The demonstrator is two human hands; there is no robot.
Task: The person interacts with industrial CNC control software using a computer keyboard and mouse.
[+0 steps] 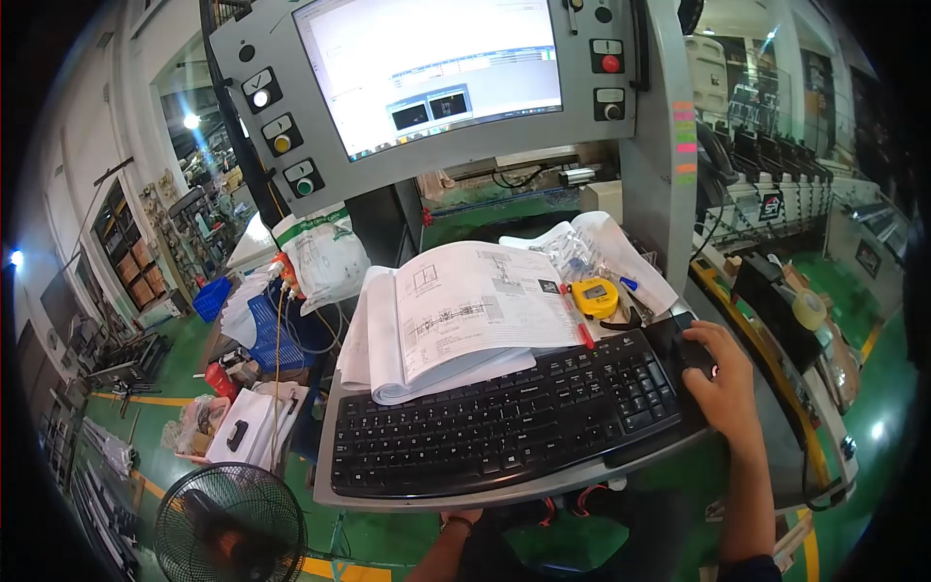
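My right hand rests over a dark computer mouse at the right end of the shelf, with fingers curved around it. Left of it lies a black keyboard. My left hand is below the front edge of the shelf, and its fingers are hidden there; a dark band circles that wrist. Behind the keyboard, partly over its keys, is an open stack of printed drawings. A red pen and a yellow tape measure lie at the right side of the papers.
Above the shelf stands a lit monitor in a grey panel with push buttons. A white plastic bag is behind the papers on the left. A black fan stands at lower left. On the right is a roll of tape.
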